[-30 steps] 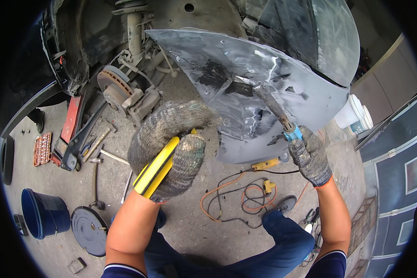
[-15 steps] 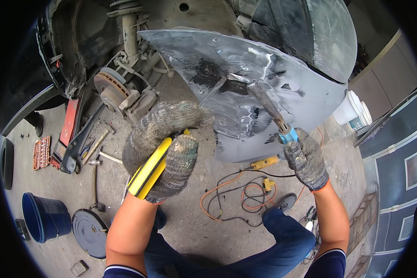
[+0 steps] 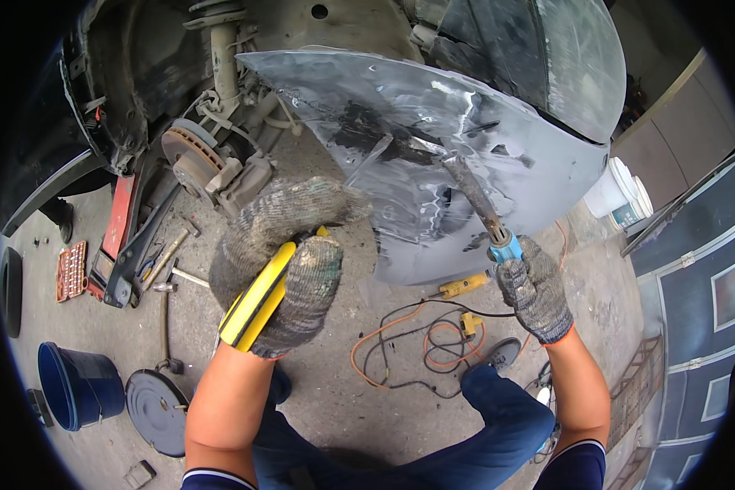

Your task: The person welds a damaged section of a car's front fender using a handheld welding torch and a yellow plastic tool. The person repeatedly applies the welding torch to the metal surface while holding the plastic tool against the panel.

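A grey, scuffed car body panel (image 3: 547, 175) spreads out ahead of me, with a black, rough patch (image 3: 359, 126) in its upper left part. My right hand (image 3: 536, 290), in a grey knitted glove, is closed round the blue handle of a hot-air gun (image 3: 475, 192). Its long metal barrel slants up and left, the flat nozzle close over the black patch; whether it touches is unclear. My gloved left hand (image 3: 282, 265) grips a tool with yellow and black handles (image 3: 257, 306). A thin grey strip (image 3: 370, 159) reaches from near that hand to the patch; its join with the tool is hidden.
A brake disc (image 3: 189, 153) and strut (image 3: 223, 61) stand at the upper left, beside a red jack (image 3: 119, 216). Hammers (image 3: 164, 327), a blue bucket (image 3: 77, 384) and a round lid (image 3: 157, 412) lie left. Cables (image 3: 384, 347) coil near my foot; white buckets (image 3: 616, 192) stand right.
My left hand and its yellow-handled tool have shifted slightly left. The hot-air gun has moved a little, its nozzle staying by the black patch; the whole view has drifted slightly.
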The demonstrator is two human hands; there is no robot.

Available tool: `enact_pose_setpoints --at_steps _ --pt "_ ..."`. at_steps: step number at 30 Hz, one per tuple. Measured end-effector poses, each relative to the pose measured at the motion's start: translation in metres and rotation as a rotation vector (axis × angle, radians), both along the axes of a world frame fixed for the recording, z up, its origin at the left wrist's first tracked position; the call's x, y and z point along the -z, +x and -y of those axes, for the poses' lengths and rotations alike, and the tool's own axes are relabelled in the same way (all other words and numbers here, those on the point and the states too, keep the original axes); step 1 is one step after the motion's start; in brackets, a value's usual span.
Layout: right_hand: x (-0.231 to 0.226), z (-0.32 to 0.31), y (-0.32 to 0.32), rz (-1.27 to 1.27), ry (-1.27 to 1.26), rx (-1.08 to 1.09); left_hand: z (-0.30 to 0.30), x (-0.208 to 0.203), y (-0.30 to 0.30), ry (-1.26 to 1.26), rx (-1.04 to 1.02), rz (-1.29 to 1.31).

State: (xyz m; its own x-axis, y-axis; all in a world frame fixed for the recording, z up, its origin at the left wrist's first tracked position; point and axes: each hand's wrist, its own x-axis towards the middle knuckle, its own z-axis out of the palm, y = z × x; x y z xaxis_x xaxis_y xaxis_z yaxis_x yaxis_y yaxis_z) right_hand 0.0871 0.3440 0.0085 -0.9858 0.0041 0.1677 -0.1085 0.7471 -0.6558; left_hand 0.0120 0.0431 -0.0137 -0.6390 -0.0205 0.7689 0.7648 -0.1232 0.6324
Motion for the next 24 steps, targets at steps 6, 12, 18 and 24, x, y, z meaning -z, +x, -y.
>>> enact_pose_setpoints --at_steps 6,12,18,24 --pt "-0.007 0.005 -0.007 -0.008 0.096 -0.011 0.002 -0.002 0.000 0.005 0.005 -0.018" --pt "-0.006 -0.001 -0.006 0.039 -0.017 0.012 0.000 0.003 0.000 0.041 0.010 -0.021" --pt "0.001 -0.002 -0.004 0.032 0.007 -0.004 0.001 -0.001 -0.002 0.002 0.016 -0.046" --pt "0.013 -0.010 -0.008 0.003 -0.080 -0.007 0.000 0.002 -0.004 0.029 0.005 -0.064"
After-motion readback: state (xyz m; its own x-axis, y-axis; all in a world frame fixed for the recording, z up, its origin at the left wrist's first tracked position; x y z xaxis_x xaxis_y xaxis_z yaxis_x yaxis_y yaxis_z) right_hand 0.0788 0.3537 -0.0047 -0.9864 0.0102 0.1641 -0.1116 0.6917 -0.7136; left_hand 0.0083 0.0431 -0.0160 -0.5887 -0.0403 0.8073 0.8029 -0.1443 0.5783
